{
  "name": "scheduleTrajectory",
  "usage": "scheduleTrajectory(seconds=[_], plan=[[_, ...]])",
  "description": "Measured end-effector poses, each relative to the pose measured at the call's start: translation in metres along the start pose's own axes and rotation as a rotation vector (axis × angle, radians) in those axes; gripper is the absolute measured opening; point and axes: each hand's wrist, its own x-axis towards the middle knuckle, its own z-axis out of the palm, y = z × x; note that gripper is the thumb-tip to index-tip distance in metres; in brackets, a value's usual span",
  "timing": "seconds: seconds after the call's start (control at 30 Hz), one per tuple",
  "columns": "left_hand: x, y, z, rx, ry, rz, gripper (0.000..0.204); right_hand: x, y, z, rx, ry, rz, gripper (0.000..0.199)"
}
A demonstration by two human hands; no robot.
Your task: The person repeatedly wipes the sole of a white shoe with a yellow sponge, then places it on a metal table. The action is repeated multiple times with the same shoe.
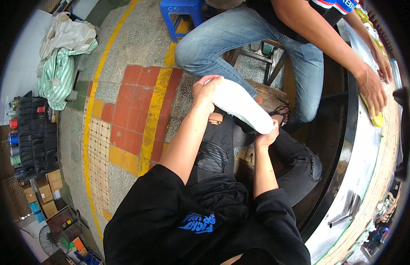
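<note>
A white shoe insole (242, 106) is held over my lap between both hands. My left hand (205, 90) grips its upper, rounded end. My right hand (266, 138) pinches its lower end from below. My legs in torn black jeans (218, 154) lie under it.
A seated person in blue jeans (227, 39) faces me, pressing a yellow insole (376, 115) on the metal-edged round table (346, 150) at right. A blue stool (180, 11) stands behind. Bags (61, 57), a black rack (34, 132) and small boxes (45, 194) line the tiled floor at left.
</note>
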Motion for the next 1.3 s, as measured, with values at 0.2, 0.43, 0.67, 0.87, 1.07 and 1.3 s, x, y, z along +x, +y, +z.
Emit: scheduleTrajectory(seconds=[0.2,0.43,0.67,0.87,1.07,1.3], plan=[[0.009,0.004,-0.004,0.015,0.01,-0.107,0.024,-0.009,-0.018,-0.003,0.651,-0.01,0.884,0.048],[-0.013,0.071,0.019,0.097,-0.235,0.322,0.023,0.038,-0.109,-0.026,0.414,0.077,0.053,0.054],[-0.134,0.08,0.129,-0.452,-1.169,0.803,0.031,0.056,-0.233,-0.225,0.346,-0.053,-0.092,0.082],[-0.225,0.028,0.225,0.51,-1.064,1.105,0.03,0.018,-0.282,-0.33,-0.609,0.33,-0.789,0.05],[-0.181,-0.005,0.131,0.69,-1.175,1.001,0.026,0.011,-0.242,-0.338,-1.321,0.176,-0.416,0.047],[-0.056,0.025,-0.079,0.943,-0.387,0.796,0.011,0.161,-0.249,-0.341,-1.332,0.096,0.373,0.068]])
